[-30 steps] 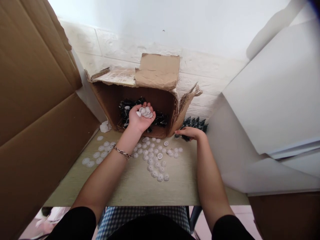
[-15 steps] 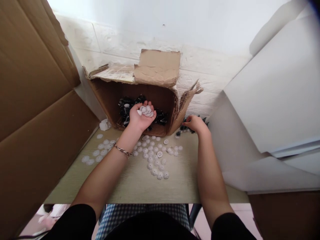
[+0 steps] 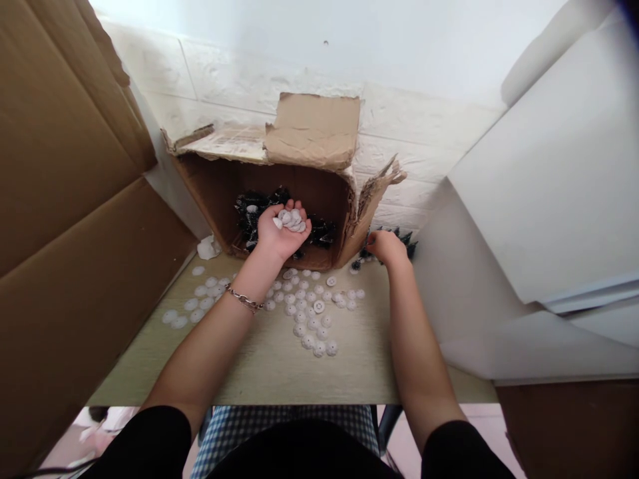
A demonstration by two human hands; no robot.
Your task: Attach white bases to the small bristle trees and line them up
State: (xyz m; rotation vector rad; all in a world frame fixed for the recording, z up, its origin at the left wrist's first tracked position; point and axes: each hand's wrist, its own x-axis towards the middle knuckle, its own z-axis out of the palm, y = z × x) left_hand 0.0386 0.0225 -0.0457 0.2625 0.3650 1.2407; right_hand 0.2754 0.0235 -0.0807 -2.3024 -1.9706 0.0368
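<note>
My left hand (image 3: 279, 234) is cupped palm up in front of the torn cardboard box (image 3: 304, 150), holding a heap of small white round caps (image 3: 290, 220). Black plastic pieces (image 3: 257, 206) lie inside the box behind it. My right hand (image 3: 387, 247) rests curled on a pile of black pieces (image 3: 403, 238) to the right of the box; whether its fingers grip one I cannot tell. Several white caps (image 3: 309, 309) are scattered on the wooden tabletop (image 3: 279, 366) between my arms.
A large brown cardboard panel (image 3: 64, 199) stands along the left. A white board or box (image 3: 544, 199) leans on the right. More white caps (image 3: 192, 306) lie at the table's left side. A white brick-pattern wall runs behind.
My right hand has moved away from the table toward the black pile beside the box and curled onto it. My left hand stays cupped with the caps.
</note>
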